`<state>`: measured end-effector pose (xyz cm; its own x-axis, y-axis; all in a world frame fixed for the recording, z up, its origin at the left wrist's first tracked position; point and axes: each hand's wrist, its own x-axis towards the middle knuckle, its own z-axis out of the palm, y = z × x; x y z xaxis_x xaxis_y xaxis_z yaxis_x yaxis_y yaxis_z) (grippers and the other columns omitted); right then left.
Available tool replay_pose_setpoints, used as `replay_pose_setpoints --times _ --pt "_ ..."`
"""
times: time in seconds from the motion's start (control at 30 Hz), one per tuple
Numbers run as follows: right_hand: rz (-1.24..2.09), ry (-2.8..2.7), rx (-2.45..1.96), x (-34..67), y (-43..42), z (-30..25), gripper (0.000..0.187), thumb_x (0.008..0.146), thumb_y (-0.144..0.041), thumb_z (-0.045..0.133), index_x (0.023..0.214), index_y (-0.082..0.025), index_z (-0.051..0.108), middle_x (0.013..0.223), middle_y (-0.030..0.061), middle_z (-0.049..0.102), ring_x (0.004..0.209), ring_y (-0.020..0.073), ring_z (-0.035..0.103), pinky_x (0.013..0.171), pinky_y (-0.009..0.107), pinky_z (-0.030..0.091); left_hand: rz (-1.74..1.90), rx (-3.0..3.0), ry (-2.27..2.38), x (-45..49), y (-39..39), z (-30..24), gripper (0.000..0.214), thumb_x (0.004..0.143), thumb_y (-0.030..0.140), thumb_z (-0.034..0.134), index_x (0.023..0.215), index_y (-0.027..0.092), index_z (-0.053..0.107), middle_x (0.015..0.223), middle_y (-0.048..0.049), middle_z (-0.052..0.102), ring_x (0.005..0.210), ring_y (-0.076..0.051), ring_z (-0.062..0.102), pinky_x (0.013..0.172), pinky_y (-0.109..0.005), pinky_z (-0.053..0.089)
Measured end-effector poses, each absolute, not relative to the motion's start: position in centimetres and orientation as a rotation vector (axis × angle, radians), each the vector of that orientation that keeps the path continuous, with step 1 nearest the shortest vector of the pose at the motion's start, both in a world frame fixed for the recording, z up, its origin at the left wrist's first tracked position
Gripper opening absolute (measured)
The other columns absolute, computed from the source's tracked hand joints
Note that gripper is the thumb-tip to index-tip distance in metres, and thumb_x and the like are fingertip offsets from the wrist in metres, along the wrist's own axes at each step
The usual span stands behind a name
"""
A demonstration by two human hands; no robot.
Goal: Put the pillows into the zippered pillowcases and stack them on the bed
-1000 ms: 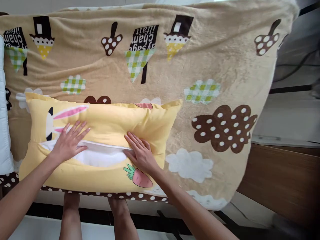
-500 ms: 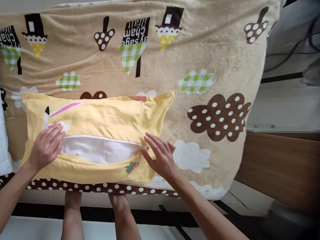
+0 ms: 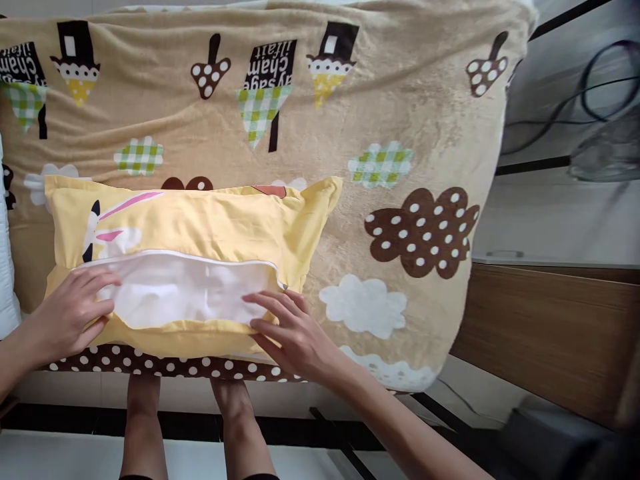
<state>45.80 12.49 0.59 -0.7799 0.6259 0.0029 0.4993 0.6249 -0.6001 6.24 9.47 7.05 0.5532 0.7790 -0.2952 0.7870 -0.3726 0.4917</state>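
Note:
A yellow pillowcase point(image 3: 220, 223) printed with a white, pink-eared animal lies on the bed. Its zip opening gapes wide, and a white pillow point(image 3: 175, 287) shows inside. My left hand point(image 3: 83, 303) is at the opening's left end, with thumb and fingers closed on the lower yellow edge. At the right end, my right hand point(image 3: 295, 330) pinches that same lower edge between thumb and forefinger, while its other fingers reach over the white pillow. The zip slider point(image 3: 283, 287) sits at the right corner of the opening, just above my right hand.
A beige patterned blanket point(image 3: 430, 133) covers the bed. White padded bedding point(image 3: 7, 280) lies at the far left. To the right are a wooden panel point(image 3: 540, 333) and black cables point(image 3: 550, 123). My legs point(image 3: 145, 427) stand against the bed's near edge.
The opening has widened, baring more of the white pillow. My right hand has moved from the zip end down and left to the lower edge; my left hand has moved down and left.

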Motion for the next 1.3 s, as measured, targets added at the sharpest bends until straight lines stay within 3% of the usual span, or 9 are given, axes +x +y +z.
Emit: replay_pose_setpoints --times 0.07,0.27,0.43,0.6,0.8,0.87,0.97,1.17,1.3 --pt "0.86 -2.546 -1.011 45.6 12.2 -1.5 0.018 0.096 -0.02 0.047 0.087 -0.021 0.062 0.122 0.0122 0.067 0.116 0.0259 0.06 0.093 0.042 0.046 0.07 2.183 1.251 7.4 10.2 5.1 0.021 0.089 0.016 0.044 0.082 0.021 0.063 0.124 -0.0086 0.063 0.123 -0.027 0.054 0.101 -0.043 0.043" --pt "1.102 -2.247 -1.642 44.4 12.3 -9.2 0.033 0.1 -0.033 0.034 0.089 -0.024 0.063 0.073 0.0048 0.07 0.063 0.0208 0.064 0.058 0.03 0.045 -0.106 1.658 1.732 7.5 9.8 -2.8 0.032 0.089 0.032 0.042 0.095 0.017 0.07 0.09 -0.0119 0.073 0.089 -0.029 0.068 0.079 -0.037 0.053" --pt "1.31 -2.33 -1.549 45.3 13.2 -7.3 0.036 0.098 -0.043 0.045 0.073 -0.023 0.06 0.06 0.0011 0.062 0.055 0.0173 0.057 0.053 0.028 0.042 -0.229 1.318 1.469 5.5 9.4 0.5 0.042 0.088 0.054 0.045 0.098 0.022 0.07 0.098 -0.0038 0.074 0.09 -0.024 0.067 0.076 -0.029 0.051" --pt "0.541 -2.486 -1.392 44.9 12.6 -1.9 0.017 0.094 -0.024 0.053 0.1 -0.023 0.068 0.097 0.0095 0.07 0.096 0.0252 0.065 0.084 0.036 0.045 -0.388 1.731 1.595 5.2 8.7 4.7 0.035 0.09 0.047 0.043 0.071 0.023 0.059 0.058 -0.0004 0.057 0.055 -0.018 0.053 0.052 -0.027 0.034" --pt "0.68 -2.404 -1.453 38.1 14.6 -4.2 0.061 0.099 -0.04 0.039 0.154 -0.02 0.026 0.152 0.0149 0.043 0.142 0.0316 0.035 0.111 0.048 0.025 -0.312 2.298 1.994 10.0 8.7 5.2 0.013 0.084 0.024 0.048 0.084 0.019 0.06 0.062 -0.0054 0.058 0.066 -0.026 0.058 0.075 -0.042 0.043" --pt "0.76 -2.445 -1.424 36.8 14.8 -6.1 0.056 0.1 -0.04 0.037 0.152 -0.02 0.032 0.151 0.0144 0.046 0.14 0.03 0.038 0.109 0.047 0.028 -0.161 2.427 2.019 12.2 9.4 4.5 0.029 0.081 0.017 0.051 0.108 0.016 0.06 0.097 -0.0157 0.066 0.096 -0.033 0.062 0.091 -0.051 0.038" --pt "0.694 -2.461 -1.354 37.1 13.7 -7.6 0.043 0.1 -0.032 0.04 0.14 -0.02 0.05 0.14 0.0123 0.057 0.129 0.0268 0.049 0.103 0.042 0.034 -0.007 2.513 1.859 13.9 9.9 1.5 0.057 0.08 0.017 0.054 0.137 0.018 0.046 0.138 -0.02 0.051 0.131 -0.036 0.046 0.104 -0.054 0.029" --pt "0.469 -2.566 -1.342 43.8 11.6 -7.3 0.028 0.098 -0.027 0.046 0.112 -0.016 0.066 0.094 0.0111 0.07 0.084 0.0233 0.058 0.076 0.038 0.042 0.146 2.535 1.831 12.1 7.8 -4.5 0.031 0.082 0.029 0.058 0.11 0.015 0.058 0.097 -0.015 0.065 0.096 -0.03 0.06 0.087 -0.045 0.042" --pt "0.857 -2.407 -1.369 50.0 11.7 -7.2 0.03 0.099 -0.035 0.043 0.095 -0.02 0.069 0.085 0.0079 0.071 0.078 0.0213 0.061 0.071 0.036 0.047 0.146 2.631 1.544 10.5 7.0 -0.8 0.014 0.084 0.025 0.061 0.096 0.017 0.06 0.085 -0.0087 0.064 0.082 -0.023 0.059 0.077 -0.039 0.047"
